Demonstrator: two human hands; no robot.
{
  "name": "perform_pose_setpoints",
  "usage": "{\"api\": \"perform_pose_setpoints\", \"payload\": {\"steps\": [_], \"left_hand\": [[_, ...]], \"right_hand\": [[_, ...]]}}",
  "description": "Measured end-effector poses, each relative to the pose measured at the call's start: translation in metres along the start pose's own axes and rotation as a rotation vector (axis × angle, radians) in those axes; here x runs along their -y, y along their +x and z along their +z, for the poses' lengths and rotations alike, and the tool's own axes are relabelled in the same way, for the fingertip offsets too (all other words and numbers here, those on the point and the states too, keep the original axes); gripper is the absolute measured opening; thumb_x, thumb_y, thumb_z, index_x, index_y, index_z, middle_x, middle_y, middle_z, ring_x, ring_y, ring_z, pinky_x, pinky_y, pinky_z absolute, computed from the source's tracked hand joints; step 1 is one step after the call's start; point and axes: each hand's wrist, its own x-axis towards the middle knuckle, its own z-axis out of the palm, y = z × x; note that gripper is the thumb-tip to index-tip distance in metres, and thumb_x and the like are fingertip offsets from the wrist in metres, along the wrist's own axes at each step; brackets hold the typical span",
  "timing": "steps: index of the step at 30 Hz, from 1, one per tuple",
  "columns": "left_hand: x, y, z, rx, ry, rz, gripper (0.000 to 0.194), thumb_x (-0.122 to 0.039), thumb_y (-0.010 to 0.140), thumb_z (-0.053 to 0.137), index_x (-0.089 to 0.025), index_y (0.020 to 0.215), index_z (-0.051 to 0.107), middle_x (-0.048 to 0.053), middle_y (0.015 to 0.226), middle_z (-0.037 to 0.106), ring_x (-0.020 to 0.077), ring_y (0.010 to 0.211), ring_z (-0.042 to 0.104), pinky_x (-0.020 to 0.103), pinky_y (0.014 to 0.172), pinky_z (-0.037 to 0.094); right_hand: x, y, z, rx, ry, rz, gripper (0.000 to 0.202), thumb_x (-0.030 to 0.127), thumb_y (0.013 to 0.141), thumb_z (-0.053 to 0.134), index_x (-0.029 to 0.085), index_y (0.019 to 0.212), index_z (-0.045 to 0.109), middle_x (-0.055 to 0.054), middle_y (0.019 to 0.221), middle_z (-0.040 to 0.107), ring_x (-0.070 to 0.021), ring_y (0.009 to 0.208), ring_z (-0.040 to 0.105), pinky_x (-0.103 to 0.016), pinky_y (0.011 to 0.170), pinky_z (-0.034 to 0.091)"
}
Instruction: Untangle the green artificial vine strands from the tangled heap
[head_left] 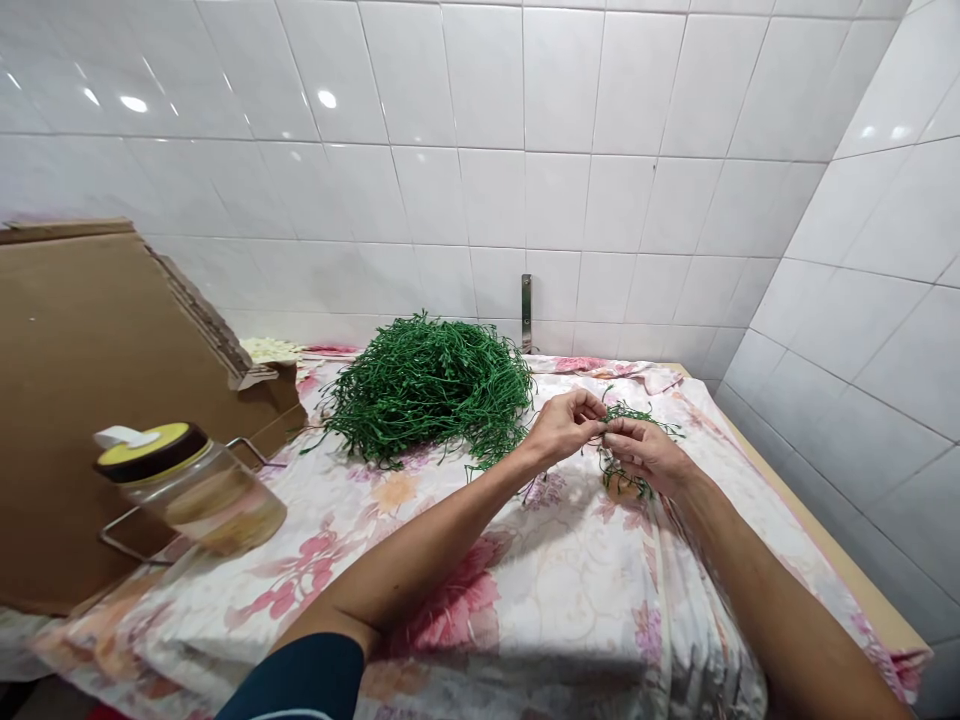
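My left hand [562,428] and my right hand [646,452] meet above the right part of the cloth-covered table. Both have thumb and fingers pinched together, fingertips nearly touching, on thin green artificial plant stems. Wiry pieces of a small bunch of these green stems [637,412] stick out behind and below my right hand; my fingers partly hide the bunch. A large tangled heap of the same green stems [431,385] lies to the left of my hands, with some strands trailing toward my left wrist.
A flowered cloth [570,590] covers the table. To the left, a clear jar [225,505] with a yellow and dark lid leans in a wire stand [124,535], near a large cardboard box [82,400]. White tiled walls [491,190] stand behind and right; a metal bracket [526,310] is at the back.
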Motion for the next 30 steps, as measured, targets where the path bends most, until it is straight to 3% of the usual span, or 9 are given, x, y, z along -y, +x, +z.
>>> {"api": "perform_pose_setpoints", "payload": {"steps": [6, 9, 14, 18, 30], "left_hand": [[-0.008, 0.000, -0.003, 0.093, -0.211, -0.114, 0.033, -0.026, 0.067, 0.083, -0.011, 0.089, 0.063, 0.000, 0.067, 0.063, 0.0082, 0.056, 0.056, 0.021, 0.054, 0.042], [-0.010, 0.001, -0.004, 0.080, -0.193, -0.090, 0.032, -0.026, 0.067, 0.082, -0.012, 0.088, 0.062, -0.001, 0.067, 0.062, 0.0085, 0.056, 0.056, 0.022, 0.055, 0.044], [-0.009, 0.000, -0.004, 0.037, 0.001, 0.039, 0.022, -0.024, 0.071, 0.077, -0.012, 0.086, 0.066, 0.003, 0.079, 0.065, 0.0097, 0.066, 0.057, 0.022, 0.060, 0.046], [-0.002, 0.000, -0.005, 0.064, 0.048, 0.056, 0.023, -0.024, 0.073, 0.074, -0.012, 0.091, 0.067, 0.002, 0.079, 0.065, 0.0102, 0.068, 0.057, 0.022, 0.061, 0.045], [0.010, 0.003, -0.009, 0.072, 0.228, 0.050, 0.024, -0.023, 0.076, 0.071, -0.014, 0.098, 0.068, 0.001, 0.075, 0.065, 0.0117, 0.068, 0.058, 0.021, 0.059, 0.041]], "right_hand": [[0.005, -0.005, -0.001, 0.106, 0.005, 0.028, 0.041, 0.045, 0.077, 0.084, 0.017, 0.105, 0.074, -0.002, 0.085, 0.062, -0.0049, 0.052, 0.033, -0.019, 0.037, 0.017], [0.004, -0.005, -0.004, 0.114, 0.014, 0.046, 0.045, 0.046, 0.080, 0.081, 0.017, 0.112, 0.072, -0.004, 0.087, 0.063, -0.0051, 0.051, 0.033, -0.019, 0.036, 0.016], [-0.001, -0.002, -0.005, 0.058, -0.009, 0.001, 0.040, 0.048, 0.076, 0.084, 0.016, 0.094, 0.068, 0.003, 0.072, 0.055, -0.0039, 0.048, 0.027, -0.019, 0.038, 0.018], [-0.003, -0.001, -0.002, 0.016, -0.075, -0.035, 0.042, 0.050, 0.073, 0.086, 0.018, 0.082, 0.060, 0.009, 0.060, 0.042, -0.0038, 0.046, 0.023, -0.020, 0.040, 0.016], [-0.004, 0.003, 0.007, -0.160, -0.331, -0.183, 0.043, 0.057, 0.070, 0.083, 0.018, 0.078, 0.066, 0.005, 0.060, 0.053, -0.0079, 0.049, 0.034, -0.024, 0.046, 0.024]]}}
